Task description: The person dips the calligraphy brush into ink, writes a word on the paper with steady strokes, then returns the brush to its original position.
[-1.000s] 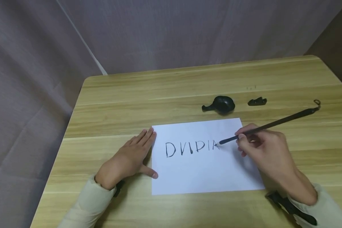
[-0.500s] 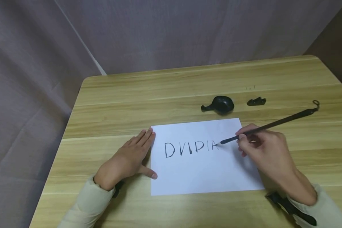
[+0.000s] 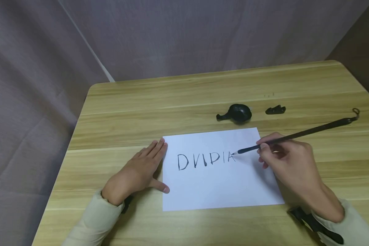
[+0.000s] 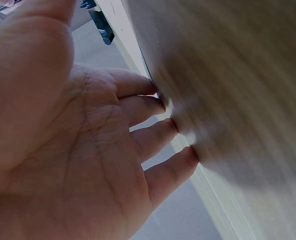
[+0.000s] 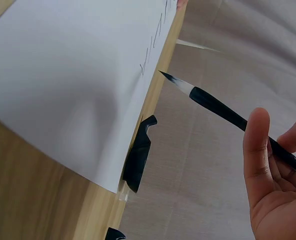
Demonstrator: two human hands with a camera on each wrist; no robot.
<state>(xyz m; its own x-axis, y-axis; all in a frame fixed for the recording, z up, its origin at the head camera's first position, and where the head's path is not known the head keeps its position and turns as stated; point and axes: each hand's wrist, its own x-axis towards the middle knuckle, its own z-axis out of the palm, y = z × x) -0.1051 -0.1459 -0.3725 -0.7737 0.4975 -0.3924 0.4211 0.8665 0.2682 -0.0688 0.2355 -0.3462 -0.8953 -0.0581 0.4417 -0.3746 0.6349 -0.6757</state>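
My right hand (image 3: 290, 162) pinches a black ink brush (image 3: 310, 131) between thumb and fingers, its looped end pointing up to the right. In the right wrist view, the dark tip of the brush (image 5: 215, 107) stands off the paper, with white bristles behind it. A white sheet of paper (image 3: 215, 191) lies on the table, bearing a row of black brushed letters (image 3: 179, 162) that resembles "DVIDIA". My left hand (image 3: 136, 172) rests flat at the paper's left edge, thumb spread onto the sheet. Straight fingers (image 4: 155, 137) touch the tabletop in the left wrist view.
Beyond the paper sits a black ladle-shaped ink dish (image 3: 240, 113). To its right is a small black brush rest (image 3: 275, 109) with a notched top. The wooden table (image 3: 159, 106) ends at a grey curtain (image 3: 184, 37) behind it.
The brush tip, close at the last letter's right stroke before, has come up off the paper. My right hand and the brush's rear end have shifted slightly right. The left hand stays put.
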